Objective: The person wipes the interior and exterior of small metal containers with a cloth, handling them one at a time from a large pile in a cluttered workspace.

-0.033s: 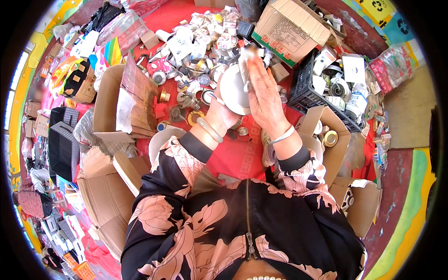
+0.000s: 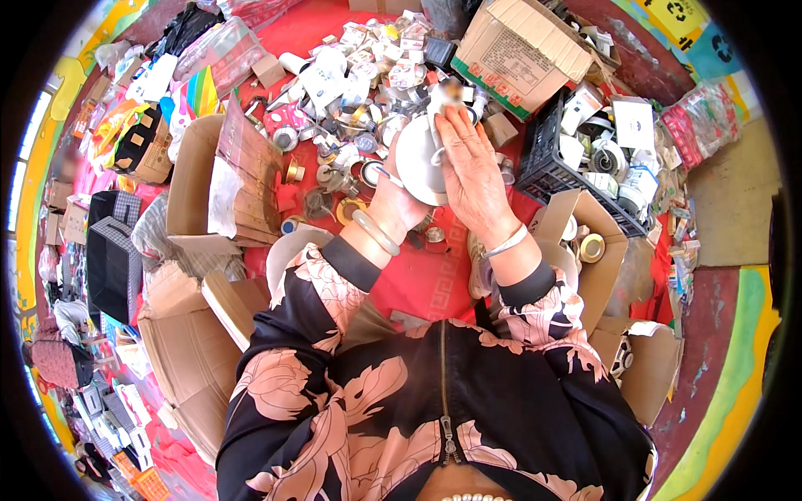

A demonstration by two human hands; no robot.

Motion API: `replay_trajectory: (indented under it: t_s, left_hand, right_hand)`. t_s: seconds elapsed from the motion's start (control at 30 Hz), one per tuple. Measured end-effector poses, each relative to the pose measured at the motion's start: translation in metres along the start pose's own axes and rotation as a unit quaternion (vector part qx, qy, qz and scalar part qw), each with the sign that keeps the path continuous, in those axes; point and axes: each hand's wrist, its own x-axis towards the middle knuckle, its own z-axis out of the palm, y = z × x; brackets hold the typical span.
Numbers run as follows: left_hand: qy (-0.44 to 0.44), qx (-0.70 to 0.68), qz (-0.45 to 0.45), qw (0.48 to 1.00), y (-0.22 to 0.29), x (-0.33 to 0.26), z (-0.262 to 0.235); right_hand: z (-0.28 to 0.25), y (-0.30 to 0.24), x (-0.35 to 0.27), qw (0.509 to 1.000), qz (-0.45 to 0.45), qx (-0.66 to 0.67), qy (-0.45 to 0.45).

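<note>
Nothing moved since the earlier frame. Left hand [image 2: 399, 196] grasping white disc [image 2: 418, 159] by its near-left rim, raised over the red mat [image 2: 426, 275]. Right hand [image 2: 472, 171] flat, released, against the disc's right face, nearer. Disc on edge, leaning far.

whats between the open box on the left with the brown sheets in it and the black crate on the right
In the head view, between the open box and the black crate, small round metal parts lie scattered on the red mat, and both hands hold a white round piece.
</note>
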Motion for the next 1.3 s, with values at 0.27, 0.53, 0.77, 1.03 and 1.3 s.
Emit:
replay_trajectory:
  t_s: [0.27,0.53,0.77,1.03,1.3]
  left_hand:
    - [-0.069,-0.21,-0.006,0.975,-0.006,-0.017,-0.035]
    - [0.039,0.035,0.023,0.998,-0.01,0.0,-0.004]
    - [-0.199,-0.193,-0.029,0.96,-0.001,-0.003,-0.057]
    - [0.052,0.093,0.065,0.992,-0.003,0.001,-0.004]
    - [-0.209,-0.292,-0.076,0.93,-0.001,-0.004,-0.048]
  right_hand:
    - [-0.007,-0.041,-0.003,0.987,-0.107,0.031,-0.115]
    - [-0.003,-0.013,0.001,0.998,-0.015,0.002,-0.06]
    - [-0.007,-0.041,-0.008,0.986,-0.098,0.054,-0.123]
    - [-0.003,-0.003,-0.001,0.997,0.003,0.005,-0.073]
    - [-0.008,-0.039,0.0,0.989,-0.099,0.052,-0.099]
